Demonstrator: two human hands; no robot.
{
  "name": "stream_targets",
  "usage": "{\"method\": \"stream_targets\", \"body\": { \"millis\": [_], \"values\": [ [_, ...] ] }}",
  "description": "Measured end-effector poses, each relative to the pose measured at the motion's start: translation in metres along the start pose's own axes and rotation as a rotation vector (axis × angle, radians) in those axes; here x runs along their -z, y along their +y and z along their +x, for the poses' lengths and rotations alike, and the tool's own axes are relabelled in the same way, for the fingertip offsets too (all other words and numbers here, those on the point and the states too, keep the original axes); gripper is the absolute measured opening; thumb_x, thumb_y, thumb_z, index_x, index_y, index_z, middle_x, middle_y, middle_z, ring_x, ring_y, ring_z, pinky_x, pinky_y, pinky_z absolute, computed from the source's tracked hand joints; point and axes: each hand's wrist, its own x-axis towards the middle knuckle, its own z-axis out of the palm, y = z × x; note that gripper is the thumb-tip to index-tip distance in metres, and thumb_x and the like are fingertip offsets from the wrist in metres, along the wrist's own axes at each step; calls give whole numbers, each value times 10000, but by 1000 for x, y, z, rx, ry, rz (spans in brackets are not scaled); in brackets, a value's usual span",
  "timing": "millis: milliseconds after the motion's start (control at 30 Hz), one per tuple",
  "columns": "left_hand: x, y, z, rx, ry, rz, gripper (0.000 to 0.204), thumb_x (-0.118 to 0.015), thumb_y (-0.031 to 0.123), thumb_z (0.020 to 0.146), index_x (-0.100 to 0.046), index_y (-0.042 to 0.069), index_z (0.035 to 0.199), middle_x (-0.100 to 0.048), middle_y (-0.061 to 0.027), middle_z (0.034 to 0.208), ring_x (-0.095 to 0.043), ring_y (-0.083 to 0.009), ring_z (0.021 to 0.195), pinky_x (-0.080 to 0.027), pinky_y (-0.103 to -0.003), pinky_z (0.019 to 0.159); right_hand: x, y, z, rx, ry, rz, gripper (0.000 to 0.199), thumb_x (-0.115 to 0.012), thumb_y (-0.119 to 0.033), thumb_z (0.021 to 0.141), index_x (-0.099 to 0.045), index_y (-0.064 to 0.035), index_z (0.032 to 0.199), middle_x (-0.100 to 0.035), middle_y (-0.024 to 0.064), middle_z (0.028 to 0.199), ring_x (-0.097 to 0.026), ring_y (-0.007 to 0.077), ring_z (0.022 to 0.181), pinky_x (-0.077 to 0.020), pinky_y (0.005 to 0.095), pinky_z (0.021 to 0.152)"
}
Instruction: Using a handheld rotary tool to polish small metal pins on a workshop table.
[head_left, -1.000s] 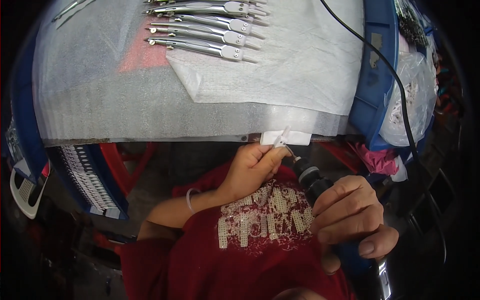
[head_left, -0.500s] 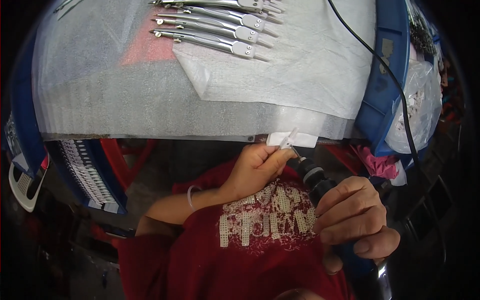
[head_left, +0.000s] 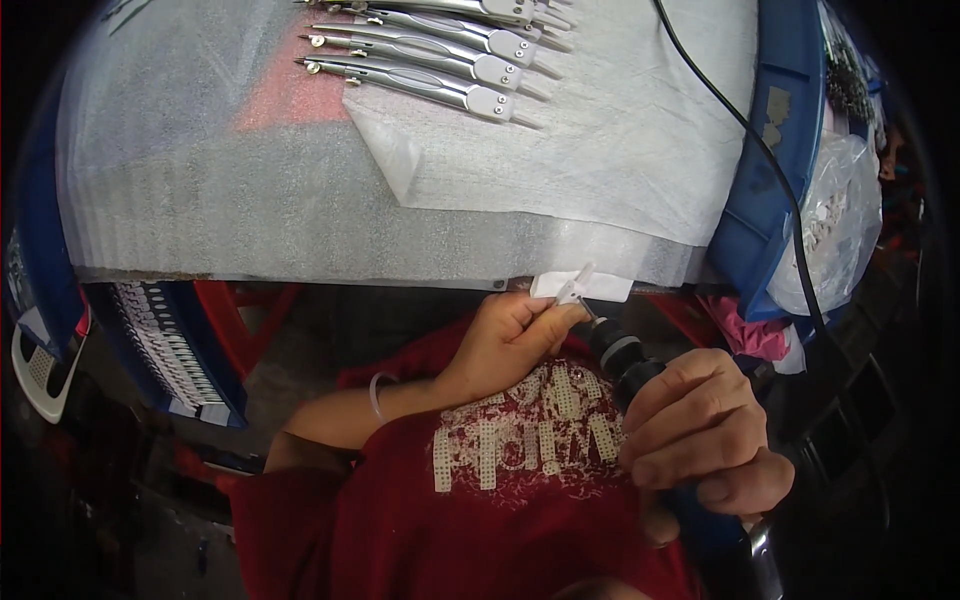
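At the table's front edge my left hand (head_left: 515,335) pinches a drawing compass, of which only the pale head (head_left: 571,291) with its tapered handle tip shows; the rest is hidden by the fingers. A white pad or cloth (head_left: 603,287) lies at the edge just beneath it. My right hand (head_left: 705,430) is wrapped round a black and blue electric screwdriver (head_left: 627,360). Its bit points up and left and meets the compass head, apparently at a screw. Several silver drawing compasses (head_left: 440,85) lie side by side at the far part of the table.
White foam sheeting (head_left: 590,160) covers the table. A blue bin (head_left: 765,150) stands at the right, beside a clear plastic bag (head_left: 835,215) of small parts. A black cable (head_left: 740,120) crosses the right side. A blue tray (head_left: 170,345) of metal parts sits below the left edge.
The view has shifted slightly. Both hands, the compass and the screwdriver keep the same positions relative to one another, with the bit still at the compass head.
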Motion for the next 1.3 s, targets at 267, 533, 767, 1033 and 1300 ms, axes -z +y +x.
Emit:
{"method": "stream_targets", "body": {
  "millis": [267, 533, 767, 1033, 1300],
  "values": [
    [0, 6, -2, 57, 0, -53, 212, -563, 166, 950, -681, -8, 922, -535, 32, 608, -451, -25, 548, -370, -204, 485, -1, -5, 1, 1, -41, -40, 403, -794, -139, 741, -464, -74, 963, -650, 121, 720, -637, 213, 584, -545, 306, 535],
    [-1, 5, -3, 38, -49, -84, 217, -483, 141, 979, -645, -2, 1007, -459, 77, 607, -364, 0, 519, -280, -163, 472, -5, -13, 1, 19, -29, -35, 422, -795, -130, 734, -465, -77, 992, -649, 129, 723, -635, 220, 574, -546, 317, 537],
    [0, 8, -4, 90, -34, -75, 206, -488, 144, 980, -651, 20, 1007, -448, 85, 601, -360, 1, 519, -274, -161, 475, -5, -7, 2, 11, -47, -27, 403, -790, -121, 738, -470, -73, 978, -647, 128, 716, -634, 217, 573, -544, 312, 536],
    [1, 6, -2, 37, -44, -41, 197, -500, 126, 971, -657, 8, 989, -486, 71, 640, -409, -6, 566, -320, -165, 505, -2, -7, 4, -23, -121, -116, 468, -772, -278, 776, -458, -122, 1086, -652, 48, 771, -656, 137, 612, -535, 230, 519],
    [-7, 3, -2, 28, -23, -22, 260, -566, 182, 948, -640, -14, 795, -509, 31, 577, -429, -26, 529, -357, -226, 467, 3, -11, 8, -41, -111, -74, 415, -781, -251, 767, -481, -117, 1020, -656, 42, 747, -655, 135, 602, -532, 225, 511]
  ]
}}
